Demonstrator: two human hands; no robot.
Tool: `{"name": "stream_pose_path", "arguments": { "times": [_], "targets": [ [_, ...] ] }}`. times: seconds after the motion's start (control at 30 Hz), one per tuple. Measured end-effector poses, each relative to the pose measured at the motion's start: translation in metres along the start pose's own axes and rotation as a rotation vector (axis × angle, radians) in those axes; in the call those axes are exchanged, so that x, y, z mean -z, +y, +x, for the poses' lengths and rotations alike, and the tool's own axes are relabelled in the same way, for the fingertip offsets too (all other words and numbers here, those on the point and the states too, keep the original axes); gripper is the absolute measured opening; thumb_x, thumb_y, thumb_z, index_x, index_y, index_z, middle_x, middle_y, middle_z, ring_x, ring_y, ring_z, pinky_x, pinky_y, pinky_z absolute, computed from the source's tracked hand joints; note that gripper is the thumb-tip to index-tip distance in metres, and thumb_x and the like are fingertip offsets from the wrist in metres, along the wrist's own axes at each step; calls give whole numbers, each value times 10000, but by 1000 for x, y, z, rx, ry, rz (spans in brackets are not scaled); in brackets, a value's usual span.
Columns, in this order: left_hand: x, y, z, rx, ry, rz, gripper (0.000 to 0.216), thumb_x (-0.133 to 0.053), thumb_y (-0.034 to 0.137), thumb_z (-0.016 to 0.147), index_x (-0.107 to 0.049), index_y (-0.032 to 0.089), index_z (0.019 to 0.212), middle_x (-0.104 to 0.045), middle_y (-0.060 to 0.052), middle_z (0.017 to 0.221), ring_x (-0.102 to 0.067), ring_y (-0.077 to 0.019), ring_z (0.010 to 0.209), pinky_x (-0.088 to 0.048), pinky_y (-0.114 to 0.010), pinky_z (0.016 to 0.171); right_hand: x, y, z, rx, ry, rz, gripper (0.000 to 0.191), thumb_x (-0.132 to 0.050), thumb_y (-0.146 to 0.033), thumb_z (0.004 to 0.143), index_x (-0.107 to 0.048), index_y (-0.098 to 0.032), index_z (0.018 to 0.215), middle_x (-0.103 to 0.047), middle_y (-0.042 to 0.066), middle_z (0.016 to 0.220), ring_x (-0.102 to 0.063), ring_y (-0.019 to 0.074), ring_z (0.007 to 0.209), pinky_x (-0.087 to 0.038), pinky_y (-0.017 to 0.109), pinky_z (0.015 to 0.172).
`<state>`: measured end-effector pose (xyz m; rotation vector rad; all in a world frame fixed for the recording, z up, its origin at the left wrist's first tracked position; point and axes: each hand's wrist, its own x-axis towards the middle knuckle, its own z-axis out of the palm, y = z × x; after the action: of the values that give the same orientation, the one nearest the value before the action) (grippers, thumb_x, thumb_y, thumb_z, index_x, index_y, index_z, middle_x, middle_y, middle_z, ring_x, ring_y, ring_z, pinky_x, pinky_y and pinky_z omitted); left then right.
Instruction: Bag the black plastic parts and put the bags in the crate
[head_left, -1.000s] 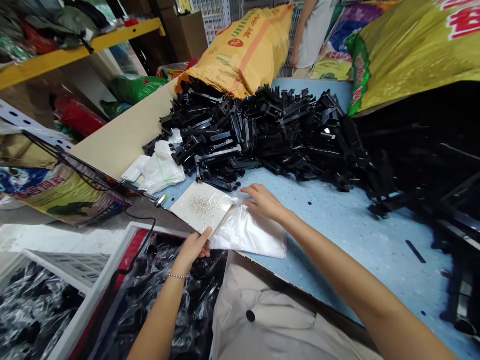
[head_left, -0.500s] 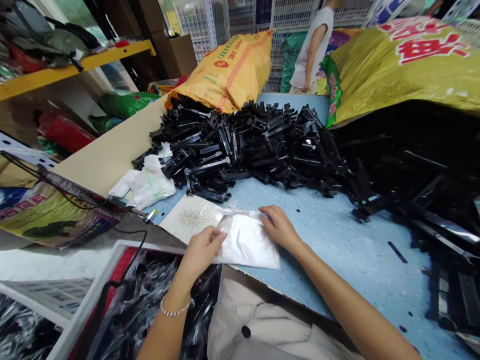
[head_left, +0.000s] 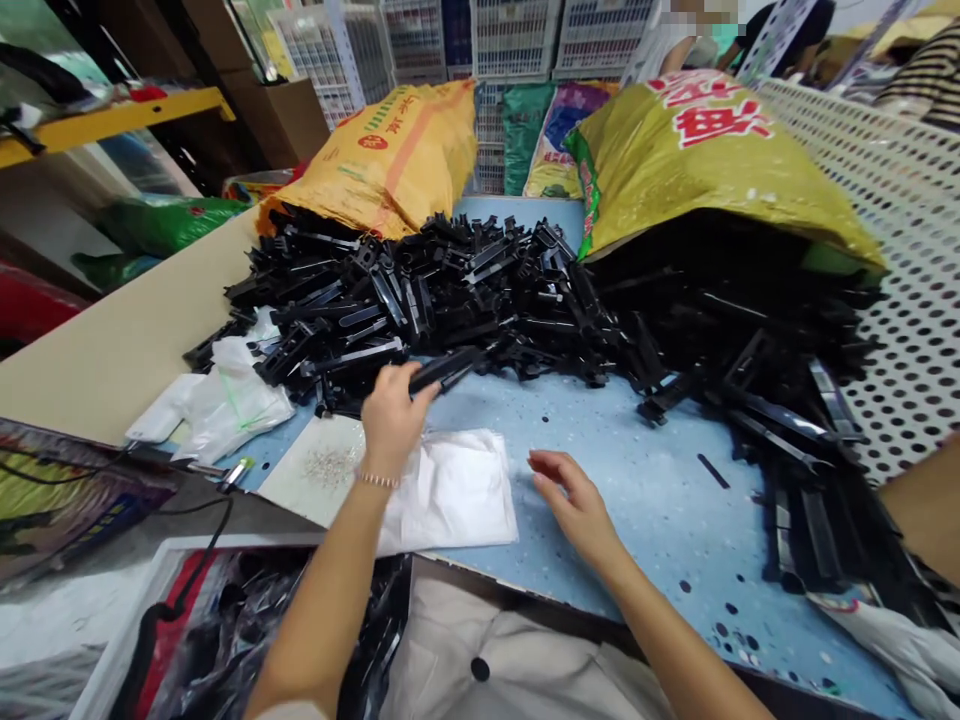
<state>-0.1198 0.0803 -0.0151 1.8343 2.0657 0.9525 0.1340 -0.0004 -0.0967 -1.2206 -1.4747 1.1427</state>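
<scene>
My left hand (head_left: 394, 415) is closed around the near end of a long black plastic part (head_left: 448, 372), at the front edge of a heap of similar black parts (head_left: 487, 290). Below that wrist lies a stack of thin white plastic bags (head_left: 461, 490), flat on the blue table and partly covered by my forearm. My right hand (head_left: 574, 500) hovers just right of the bags, fingers apart and slightly curled, holding nothing. Left of the bags sits a pale board (head_left: 311, 460) strewn with tiny light bits.
A yellow-orange sack (head_left: 405, 150) and an olive sack (head_left: 697, 170) spill black parts onto the table. Crumpled white bags (head_left: 232, 395) lie at left. A crate (head_left: 180, 545) of wrapped parts stands below the front edge. Another person's arm (head_left: 926, 505) shows at right.
My left hand has left the white bags, reached forward to the heap and closed on a black part. My right hand has come off the bags. The view has turned right.
</scene>
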Motion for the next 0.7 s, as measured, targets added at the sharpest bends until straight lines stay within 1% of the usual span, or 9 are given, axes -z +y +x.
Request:
{"name": "stream_pose_path", "arguments": {
  "times": [0.03,0.1,0.13,0.2,0.3,0.37,0.43,0.57,0.7],
  "targets": [
    [-4,8,-24,81,-90,-207,383,-577,457,852,-650,162,1084,-660,-106,999,-643,-238,838,-499,-334,723,-2,-3,2,-9,22,124,422,-567,-465,892,-514,-297,1276,-568,89,1286,-589,243,1126,-490,446,954],
    [-18,26,-72,274,-468,-588,496,-492,583,867,-644,126,988,-667,-86,817,-607,-185,600,-472,-295,545,-5,-11,8,-3,62,359,561,-541,-551,885,-380,-337,1379,-450,88,1434,-585,244,1155,-516,440,928],
    [-25,34,-93,340,-638,-731,541,-464,619,868,-629,116,977,-667,-84,787,-592,-171,549,-459,-286,509,-5,-15,10,-3,70,434,579,-519,-576,888,-348,-344,1390,-430,87,1452,-594,244,1142,-530,436,904],
    [-40,48,-125,341,-839,-945,571,-442,637,879,-597,117,1056,-684,-103,864,-646,-194,666,-503,-301,593,-4,-24,10,-28,58,458,522,-502,-577,898,-391,-322,1340,-509,89,1372,-628,240,1065,-556,412,833],
    [-52,61,-142,246,-827,-1054,598,-607,575,824,-491,154,1233,-672,-81,939,-659,-219,844,-527,-330,751,5,-34,5,-29,-26,257,456,-532,-521,907,-450,-288,1289,-599,86,1222,-629,242,1019,-554,390,804],
    [-54,66,-141,275,-822,-1066,592,-643,542,811,-459,167,1229,-644,-40,847,-653,-198,745,-528,-314,677,16,-36,0,62,-33,56,468,-502,-495,931,-417,-278,1337,-581,97,1225,-600,243,1058,-530,400,856],
    [-54,70,-138,330,-849,-1091,503,-595,548,841,-470,172,1150,-604,-17,811,-644,-171,647,-513,-283,585,28,-35,-3,209,15,-180,420,-470,-472,952,-430,-250,1307,-576,108,1163,-589,233,999,-511,400,848],
    [-51,80,-138,316,-865,-1068,494,-563,548,862,-429,195,1180,-572,-5,856,-647,-139,597,-504,-254,547,49,-25,-3,531,97,-643,238,-431,-420,975,-511,-204,1034,-566,76,861,-520,214,778,-463,360,695],
    [-44,89,-142,235,-872,-890,564,-521,547,888,-375,210,1317,-572,13,808,-650,-150,590,-507,-268,571,66,-19,1,693,88,-802,260,-368,-387,998,-528,-193,934,-558,70,785,-475,200,710,-412,333,639]
  ]
}}
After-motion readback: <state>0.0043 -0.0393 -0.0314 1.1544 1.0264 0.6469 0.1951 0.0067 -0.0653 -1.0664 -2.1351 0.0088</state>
